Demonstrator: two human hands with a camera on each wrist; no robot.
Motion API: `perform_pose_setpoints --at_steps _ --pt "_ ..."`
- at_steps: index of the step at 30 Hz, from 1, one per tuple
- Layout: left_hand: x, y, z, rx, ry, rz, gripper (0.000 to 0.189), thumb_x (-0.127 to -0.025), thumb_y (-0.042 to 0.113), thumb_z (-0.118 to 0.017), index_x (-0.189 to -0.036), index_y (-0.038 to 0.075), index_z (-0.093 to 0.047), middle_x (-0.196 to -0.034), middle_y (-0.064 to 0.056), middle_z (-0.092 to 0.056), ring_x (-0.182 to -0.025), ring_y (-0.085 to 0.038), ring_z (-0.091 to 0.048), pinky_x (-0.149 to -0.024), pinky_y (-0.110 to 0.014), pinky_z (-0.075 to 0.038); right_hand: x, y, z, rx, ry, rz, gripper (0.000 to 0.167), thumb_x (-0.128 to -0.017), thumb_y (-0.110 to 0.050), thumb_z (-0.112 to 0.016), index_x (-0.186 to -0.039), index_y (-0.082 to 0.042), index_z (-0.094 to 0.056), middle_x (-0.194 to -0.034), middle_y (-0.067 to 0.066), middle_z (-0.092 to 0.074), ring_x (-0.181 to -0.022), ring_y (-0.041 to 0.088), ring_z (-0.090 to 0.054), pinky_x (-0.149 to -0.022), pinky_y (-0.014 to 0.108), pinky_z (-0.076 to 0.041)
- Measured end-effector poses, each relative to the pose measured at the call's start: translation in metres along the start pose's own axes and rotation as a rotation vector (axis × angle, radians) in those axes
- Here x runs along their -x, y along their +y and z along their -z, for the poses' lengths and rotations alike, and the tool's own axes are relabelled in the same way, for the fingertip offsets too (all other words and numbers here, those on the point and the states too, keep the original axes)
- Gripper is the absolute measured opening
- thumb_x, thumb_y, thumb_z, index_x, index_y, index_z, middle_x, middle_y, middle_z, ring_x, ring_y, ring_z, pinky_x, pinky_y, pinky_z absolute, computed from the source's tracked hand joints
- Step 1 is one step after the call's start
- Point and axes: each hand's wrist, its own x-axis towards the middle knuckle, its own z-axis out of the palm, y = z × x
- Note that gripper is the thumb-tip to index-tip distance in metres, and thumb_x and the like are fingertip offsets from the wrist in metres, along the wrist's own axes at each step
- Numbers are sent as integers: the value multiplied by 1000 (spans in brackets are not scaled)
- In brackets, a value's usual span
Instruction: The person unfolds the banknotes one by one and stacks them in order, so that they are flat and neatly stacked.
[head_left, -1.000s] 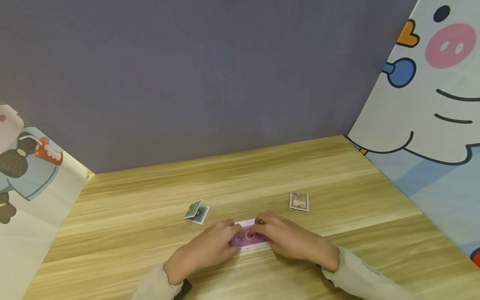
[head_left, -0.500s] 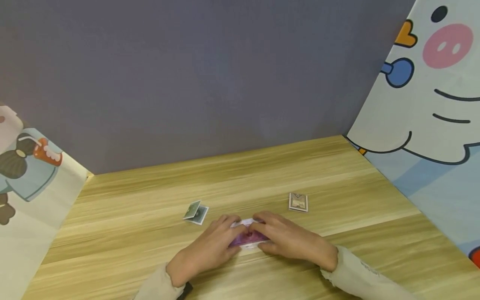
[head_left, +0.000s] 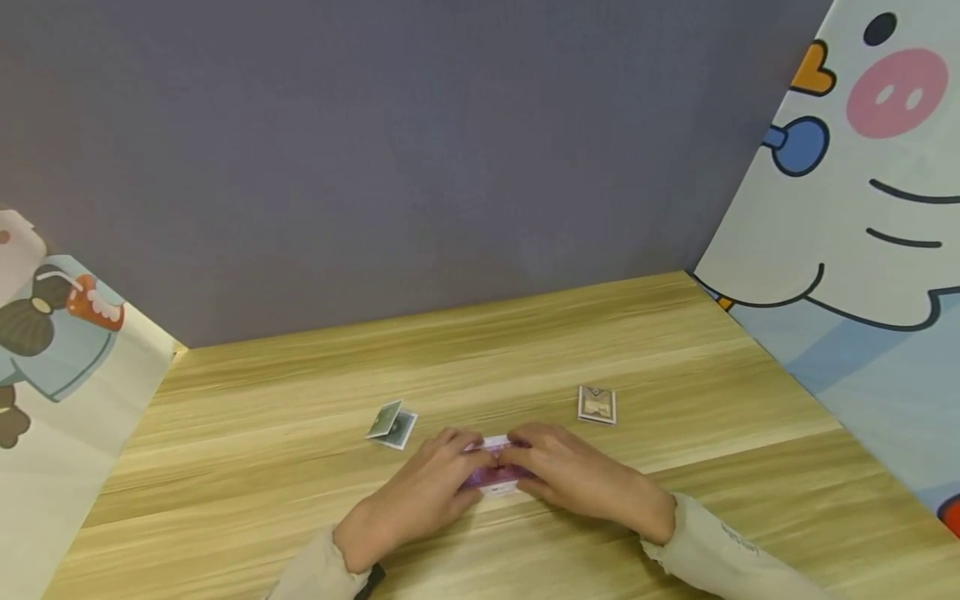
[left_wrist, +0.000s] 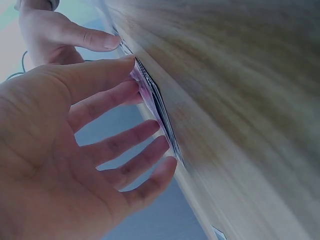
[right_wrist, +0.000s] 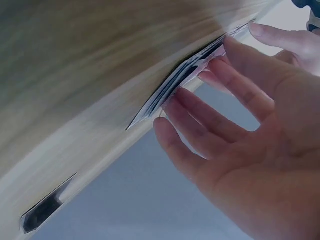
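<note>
A small stack of purple-pink printed notes (head_left: 491, 478) lies on the wooden table between the two hands, its layered edges visible in the left wrist view. My left hand (head_left: 426, 479) holds its left end, thumb at the near edge and fingers along the far edge. The right end is held the same way by my right hand (head_left: 576, 468). Both index fingers bend in over the top and nearly meet at the middle. Much of the printed face is hidden under the fingers.
A half-open folded green note (head_left: 393, 425) sits behind the left hand. Behind the right hand lies a folded brown note (head_left: 597, 404). A grey wall (head_left: 420, 167) bounds the table (head_left: 300, 375) at the back; cartoon-printed panels (head_left: 870, 242) stand at both sides.
The index fingers have come closer together over the notes, and the hands have drawn in slightly, covering more of the print. The two folded notes stay put.
</note>
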Motion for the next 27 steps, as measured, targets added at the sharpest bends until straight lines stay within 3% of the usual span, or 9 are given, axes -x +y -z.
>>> perform_pose_setpoints --at_steps 8,13,20,27 --pt "0 0 -2 -39 6 -16 41 -89 22 -75 -128 17 -66 -131 -11 -62 -114 -25 -57 -97 -46 -50 -2 -4 -2 31 31 2 31 -88 -19 -75 -118 -12 -70 -116 6 -67 -109 23 -64 -99 42 -51" --pt "1 0 -2 -60 -5 -19 43 -90 24 -74 -131 17 -64 -131 -10 -61 -116 -25 -56 -97 -47 -50 -3 -9 -2 -3 -5 -40 31 -91 -16 -72 -121 -9 -69 -121 9 -64 -113 21 -61 -95 33 -54" --pt "1 -3 0 -9 -30 2 44 -92 25 -71 -134 15 -62 -135 -11 -58 -122 -26 -54 -100 -50 -48 -4 -11 -3 -12 -17 -54 31 -91 -14 -71 -121 -6 -69 -118 7 -64 -109 19 -58 -91 27 -53" --pt "-2 -3 -2 57 80 -33 23 -95 20 -68 -117 13 -71 -129 -13 -61 -120 -29 -53 -99 -50 -49 -4 -8 0 -99 -9 -82 26 -93 -12 -69 -119 -6 -70 -116 3 -63 -104 14 -59 -88 23 -54"
